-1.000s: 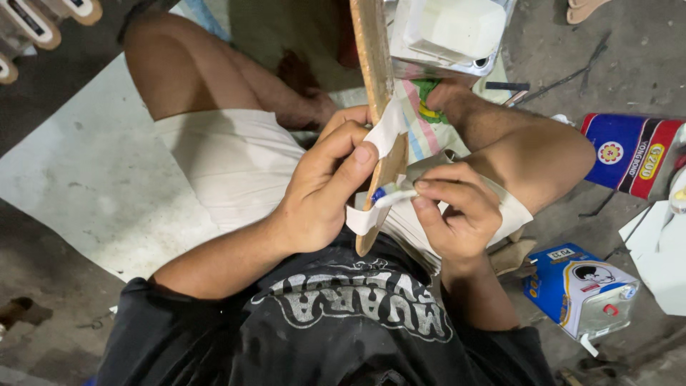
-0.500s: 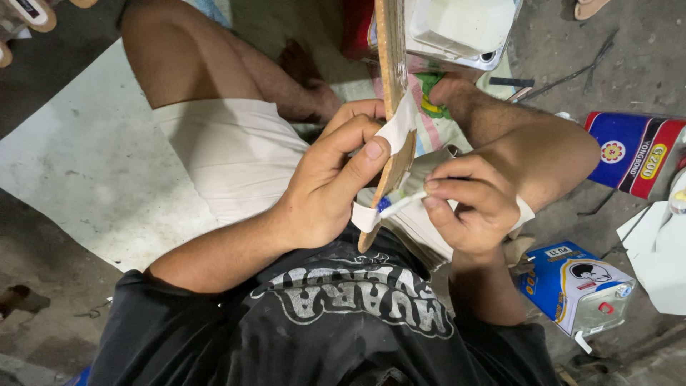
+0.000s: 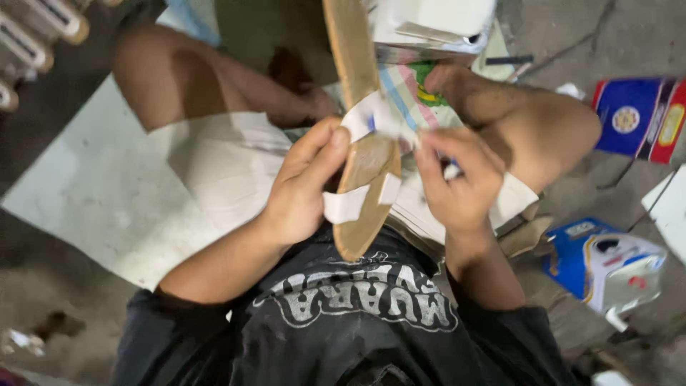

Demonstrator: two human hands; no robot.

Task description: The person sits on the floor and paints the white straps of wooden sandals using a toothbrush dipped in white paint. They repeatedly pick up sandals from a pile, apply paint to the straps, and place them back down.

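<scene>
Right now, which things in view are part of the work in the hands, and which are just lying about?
In hand:
- wooden bat blade, steadied by the left hand
- white tape strips across the blade
- white tape end pinched by the right hand

Lying about:
- blue and white carton on the floor
- blue and red packet
- white box behind the blade
- white sheet on the floor

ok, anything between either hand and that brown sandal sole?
Nothing visible. The left hand already grips the sandal sole from its side, thumb near the upper white strap. The right hand pinches the end of that strap at the sole's other edge. A lower white strap crosses the sole.
</scene>
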